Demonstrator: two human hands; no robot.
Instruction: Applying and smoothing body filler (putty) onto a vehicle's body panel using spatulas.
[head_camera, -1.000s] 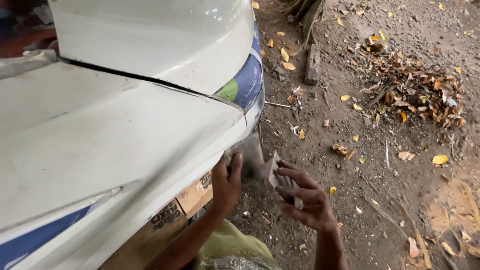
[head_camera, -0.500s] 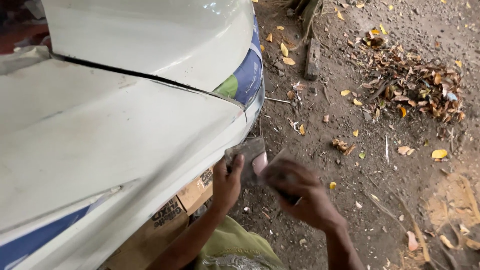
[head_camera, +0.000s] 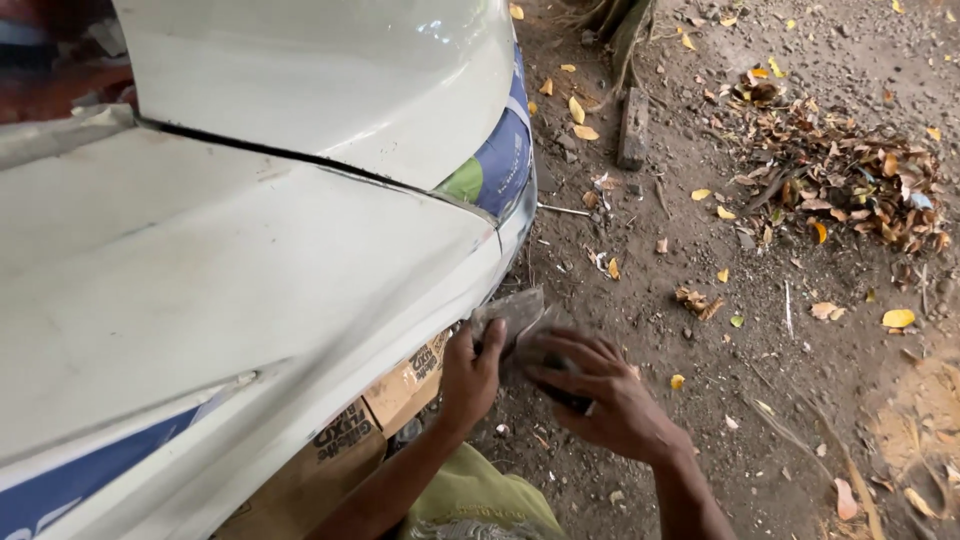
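Bare brown dirt ground (head_camera: 800, 400) is filling the right of the frame, with a heap of dry leaves (head_camera: 850, 180) lying at upper right, yellow leaves scattering about, and daylight falling evenly.

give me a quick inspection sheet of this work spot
surface: white painted vehicle body panel, dull and smooth, with a dark seam across it
job's things: grey worn abrasive sheet at the panel's lower edge
clutter: brown cardboard pieces tucked under the panel
grippers: left hand pinches the sheet; right hand rests fingers on it
cables: nothing seen
surroundings: bare dirt ground, pile of dry brown leaves, grey wooden block
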